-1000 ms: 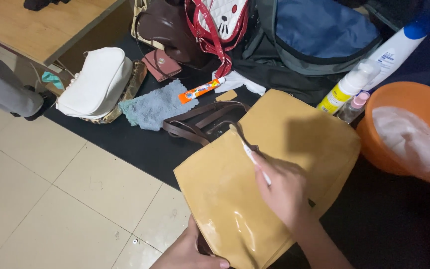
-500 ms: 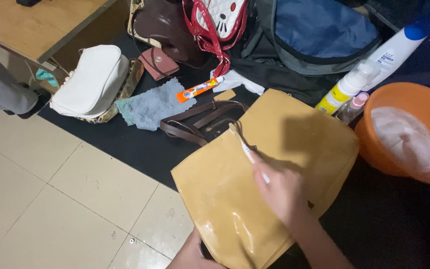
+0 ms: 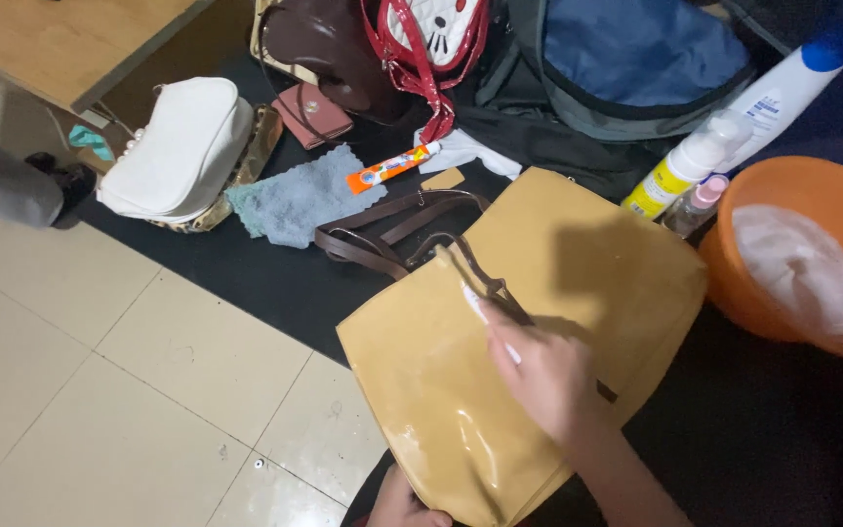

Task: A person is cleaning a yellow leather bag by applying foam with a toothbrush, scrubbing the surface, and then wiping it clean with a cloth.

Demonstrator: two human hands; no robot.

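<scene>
A glossy tan handbag [image 3: 441,390] with brown straps [image 3: 382,229] lies flat on a black mat. My right hand [image 3: 543,376] rests on the bag and grips a white toothbrush [image 3: 485,314] whose head touches the bag's surface near the strap. My left hand [image 3: 404,507] holds the bag's bottom edge at the frame's lower border, mostly out of view.
An orange basin [image 3: 748,293] with white foam stands at right, beside a pump bottle [image 3: 685,166], a small pink-capped bottle [image 3: 695,205] and a white bottle [image 3: 782,93]. Farther off lie a toothpaste tube [image 3: 392,168], grey-blue cloth [image 3: 300,200], white purse [image 3: 182,146] and other bags. Tiled floor at left.
The toothbrush head has slid down the bag, from near the strap's end toward my hand. My left hand has dropped lower in the frame. The view shifted slightly.
</scene>
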